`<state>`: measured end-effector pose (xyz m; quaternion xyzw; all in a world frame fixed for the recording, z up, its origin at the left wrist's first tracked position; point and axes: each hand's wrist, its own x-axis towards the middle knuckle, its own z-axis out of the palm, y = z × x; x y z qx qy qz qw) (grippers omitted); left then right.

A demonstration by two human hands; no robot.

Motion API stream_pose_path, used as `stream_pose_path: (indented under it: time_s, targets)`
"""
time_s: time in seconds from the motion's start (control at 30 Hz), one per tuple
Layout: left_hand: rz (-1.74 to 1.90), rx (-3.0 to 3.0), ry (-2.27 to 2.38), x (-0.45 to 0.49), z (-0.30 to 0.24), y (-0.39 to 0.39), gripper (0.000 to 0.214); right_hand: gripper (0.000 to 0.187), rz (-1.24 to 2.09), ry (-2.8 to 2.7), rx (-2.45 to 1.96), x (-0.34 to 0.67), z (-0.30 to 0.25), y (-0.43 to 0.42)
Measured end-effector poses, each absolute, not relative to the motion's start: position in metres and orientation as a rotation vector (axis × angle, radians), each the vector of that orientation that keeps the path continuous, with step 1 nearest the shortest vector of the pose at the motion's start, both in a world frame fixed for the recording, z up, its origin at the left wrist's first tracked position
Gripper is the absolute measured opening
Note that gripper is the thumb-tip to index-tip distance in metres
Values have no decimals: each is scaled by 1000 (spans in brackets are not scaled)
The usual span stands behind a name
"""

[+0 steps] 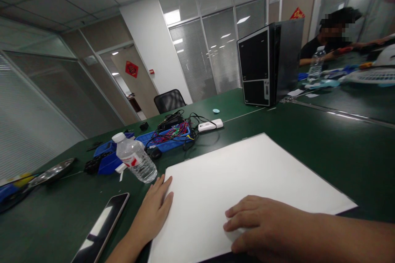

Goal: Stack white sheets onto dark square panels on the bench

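Note:
A large white board (247, 172) lies flat on the green table (339, 148) in front of me. My left hand (154, 209) rests flat on the table at the board's left edge, fingers stretched out and touching that edge. My right hand (262, 224) lies palm down on the board's near part, its fingers loosely curled with nothing in them. A clear water bottle (135, 158) with a white cap stands just beyond my left hand. A phone (103, 228) lies screen up to the left of my left forearm.
Blue trays with wires and small parts (166, 135) and a white adapter (210, 125) sit behind the bottle. A black computer case (268, 63) stands at the far edge. A metal dish (52, 172) lies at the left. Another person (327, 43) sits at the far right table.

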<state>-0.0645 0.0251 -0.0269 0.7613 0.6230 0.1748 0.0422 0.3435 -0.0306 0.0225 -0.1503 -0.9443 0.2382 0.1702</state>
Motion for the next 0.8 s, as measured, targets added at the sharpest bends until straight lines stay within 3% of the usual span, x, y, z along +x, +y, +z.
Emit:
stream_pose_path:
  time_s: [0.8]
  targets:
    - [544, 2304, 1911, -63, -27, 24, 64, 37, 658, -2680, -412, 346, 19, -30]
